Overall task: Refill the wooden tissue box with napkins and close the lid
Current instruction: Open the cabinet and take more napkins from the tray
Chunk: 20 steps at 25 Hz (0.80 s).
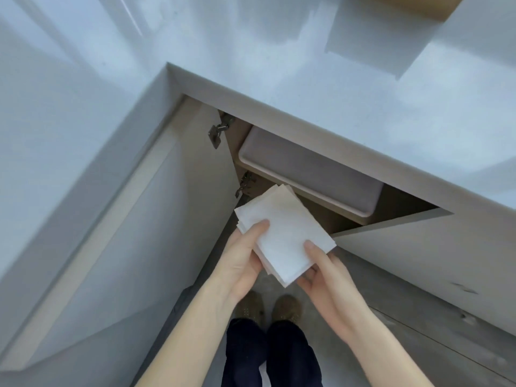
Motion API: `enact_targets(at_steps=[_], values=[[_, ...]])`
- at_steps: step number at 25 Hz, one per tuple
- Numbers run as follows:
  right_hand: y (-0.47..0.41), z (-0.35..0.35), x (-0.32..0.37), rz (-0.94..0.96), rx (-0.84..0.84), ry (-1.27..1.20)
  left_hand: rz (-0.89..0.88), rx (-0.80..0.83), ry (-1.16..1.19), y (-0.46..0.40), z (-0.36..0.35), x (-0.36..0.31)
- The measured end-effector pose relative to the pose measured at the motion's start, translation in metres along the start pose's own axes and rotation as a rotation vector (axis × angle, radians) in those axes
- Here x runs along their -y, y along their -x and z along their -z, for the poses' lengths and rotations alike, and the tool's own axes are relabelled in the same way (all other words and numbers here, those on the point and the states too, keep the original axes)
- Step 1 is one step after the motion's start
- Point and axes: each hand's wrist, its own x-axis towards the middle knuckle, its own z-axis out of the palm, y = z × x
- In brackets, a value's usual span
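A stack of white napkins (284, 233) is held in front of an open lower cabinet, below the counter edge. My left hand (243, 255) grips the stack's left side, thumb on top and fingers underneath. My right hand (324, 272) holds the stack's lower right corner, thumb on top. A light wooden object (435, 7), possibly the tissue box, shows only as a corner at the top edge on the counter.
The white counter (307, 65) wraps around in an L. Below it, two cabinet doors (201, 174) (391, 222) stand open. A pinkish-grey bin (307, 169) sits inside the cabinet. My legs and shoes (268, 308) stand on the grey floor.
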Motion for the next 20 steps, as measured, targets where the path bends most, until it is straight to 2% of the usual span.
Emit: enact_targets(at_steps=[3,8,17,20], values=[[0.015,-0.014,0.001,0.019,0.018,0.002,-0.02,0.033,-0.003,0.017,-0.011,-0.007],[0.036,-0.029,0.015,0.071,-0.093,0.144,-0.061,0.077,-0.047,0.048,-0.017,-0.024],[0.08,-0.065,0.055,0.208,-0.286,0.332,-0.054,0.193,-0.448,0.095,-0.023,-0.076],[0.102,-0.082,0.077,0.281,-0.328,0.386,-0.125,0.161,-0.565,0.109,-0.037,-0.093]])
